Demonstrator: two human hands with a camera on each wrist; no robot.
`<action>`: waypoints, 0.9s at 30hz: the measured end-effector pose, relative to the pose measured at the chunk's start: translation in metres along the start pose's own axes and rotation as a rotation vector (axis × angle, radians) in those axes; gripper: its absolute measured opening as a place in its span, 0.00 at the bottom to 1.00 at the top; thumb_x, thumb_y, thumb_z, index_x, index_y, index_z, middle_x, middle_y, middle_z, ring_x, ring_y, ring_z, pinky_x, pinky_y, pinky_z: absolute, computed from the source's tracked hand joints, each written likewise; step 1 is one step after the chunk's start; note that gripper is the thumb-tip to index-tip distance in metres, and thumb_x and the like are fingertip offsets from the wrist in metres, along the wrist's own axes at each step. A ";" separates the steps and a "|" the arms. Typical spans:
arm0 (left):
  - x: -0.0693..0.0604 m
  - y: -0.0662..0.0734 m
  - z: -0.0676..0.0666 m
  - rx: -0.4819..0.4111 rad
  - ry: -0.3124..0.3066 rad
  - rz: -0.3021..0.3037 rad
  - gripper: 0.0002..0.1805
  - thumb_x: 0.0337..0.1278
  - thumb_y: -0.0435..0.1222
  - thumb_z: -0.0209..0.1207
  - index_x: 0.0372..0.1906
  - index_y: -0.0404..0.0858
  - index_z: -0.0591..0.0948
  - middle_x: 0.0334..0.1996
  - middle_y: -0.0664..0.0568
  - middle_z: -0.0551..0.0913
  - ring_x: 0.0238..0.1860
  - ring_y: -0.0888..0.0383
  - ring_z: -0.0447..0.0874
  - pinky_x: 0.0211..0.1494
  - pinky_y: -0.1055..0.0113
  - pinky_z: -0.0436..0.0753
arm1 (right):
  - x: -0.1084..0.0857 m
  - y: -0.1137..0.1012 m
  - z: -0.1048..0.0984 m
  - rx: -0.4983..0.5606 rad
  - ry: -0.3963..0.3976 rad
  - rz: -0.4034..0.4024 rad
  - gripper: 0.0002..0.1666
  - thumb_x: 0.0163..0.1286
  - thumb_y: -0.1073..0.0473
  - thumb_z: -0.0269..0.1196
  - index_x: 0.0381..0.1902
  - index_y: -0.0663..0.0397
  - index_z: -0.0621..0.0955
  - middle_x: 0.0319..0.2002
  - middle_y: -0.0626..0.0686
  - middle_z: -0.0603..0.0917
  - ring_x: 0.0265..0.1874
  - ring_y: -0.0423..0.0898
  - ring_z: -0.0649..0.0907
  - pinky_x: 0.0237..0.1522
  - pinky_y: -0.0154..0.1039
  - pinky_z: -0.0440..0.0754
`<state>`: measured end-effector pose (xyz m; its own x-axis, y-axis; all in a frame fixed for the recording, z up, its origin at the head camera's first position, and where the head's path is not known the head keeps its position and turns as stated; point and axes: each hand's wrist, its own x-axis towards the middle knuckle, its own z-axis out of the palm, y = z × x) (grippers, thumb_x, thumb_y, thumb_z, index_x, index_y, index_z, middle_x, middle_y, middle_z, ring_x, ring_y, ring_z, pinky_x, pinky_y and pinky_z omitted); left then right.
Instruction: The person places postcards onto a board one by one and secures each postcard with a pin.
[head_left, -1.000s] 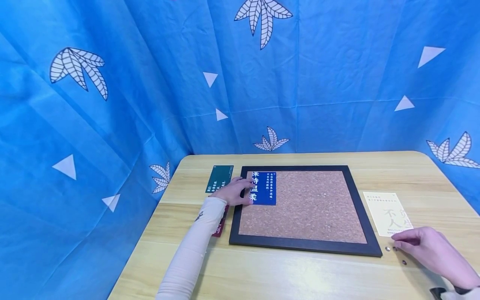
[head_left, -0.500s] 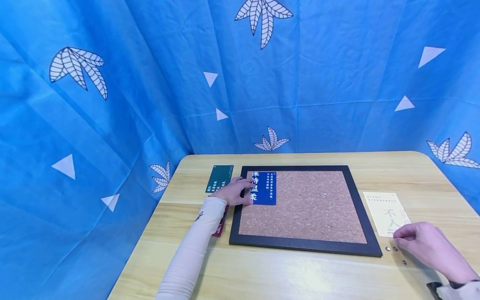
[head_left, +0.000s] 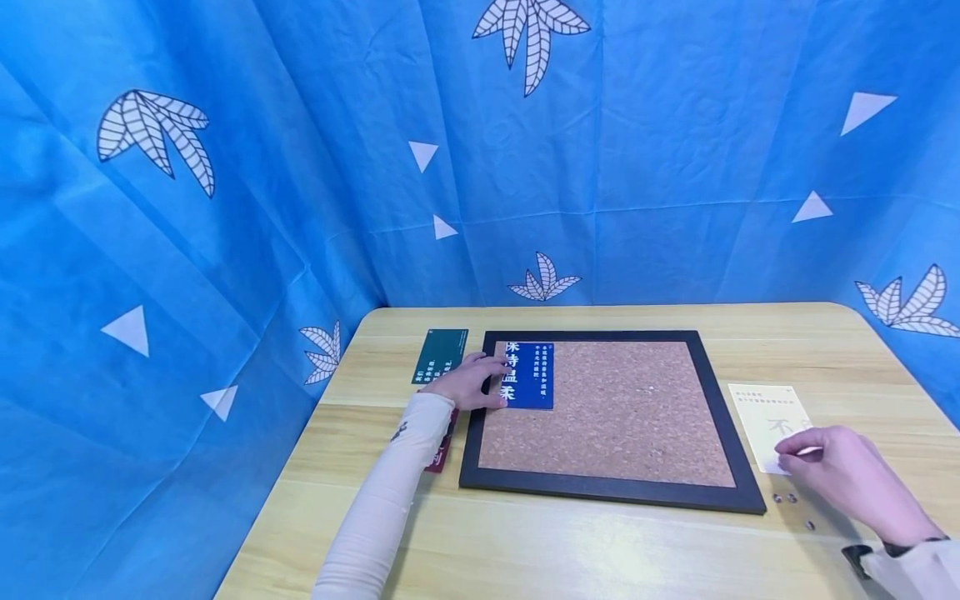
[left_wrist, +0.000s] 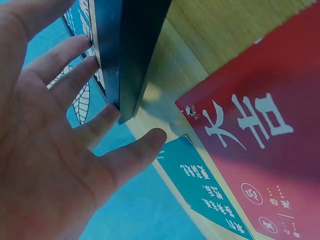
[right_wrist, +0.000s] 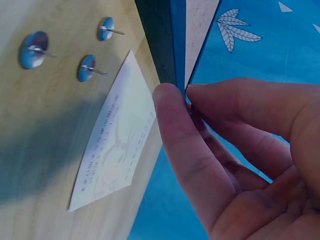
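Observation:
My left hand rests over the left edge of a black-framed cork board, its fingers spread onto a blue card with white writing. In the left wrist view the fingers lie loosely extended against the frame and card. Thumb and forefinger of my right hand pinch a small thumbtack, nearly all hidden between the fingertips. That hand is above a cream card. Below it on the table lie several thumbtacks, such as one tack with its pin sticking out.
Left of the board a dark green card and a red card lie on the wooden table. A blue patterned cloth hangs behind and on the left.
My right hand has risen slightly and shifted left, away from the thumbtacks on the table and over the cream card. My left hand has stayed on the blue card.

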<state>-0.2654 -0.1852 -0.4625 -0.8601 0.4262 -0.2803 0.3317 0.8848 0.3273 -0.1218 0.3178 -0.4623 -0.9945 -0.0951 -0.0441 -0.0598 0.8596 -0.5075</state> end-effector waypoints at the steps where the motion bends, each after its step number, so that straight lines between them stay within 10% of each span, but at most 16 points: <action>1: 0.000 0.000 0.000 0.000 0.000 0.001 0.35 0.66 0.52 0.66 0.75 0.51 0.73 0.82 0.57 0.61 0.84 0.45 0.47 0.82 0.40 0.61 | 0.002 -0.001 -0.001 0.001 -0.004 -0.001 0.10 0.65 0.63 0.69 0.41 0.65 0.89 0.37 0.63 0.91 0.29 0.38 0.84 0.28 0.32 0.77; 27: 0.001 0.000 -0.001 -0.006 -0.004 0.000 0.34 0.66 0.52 0.66 0.75 0.52 0.72 0.82 0.57 0.60 0.85 0.45 0.47 0.81 0.39 0.62 | 0.047 -0.041 -0.008 0.011 0.005 -0.198 0.07 0.63 0.66 0.69 0.38 0.63 0.90 0.35 0.59 0.92 0.28 0.38 0.87 0.31 0.31 0.82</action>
<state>-0.2666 -0.1854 -0.4618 -0.8585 0.4271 -0.2837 0.3296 0.8835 0.3327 -0.1666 0.2818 -0.4368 -0.9637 -0.2596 0.0620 -0.2537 0.8185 -0.5155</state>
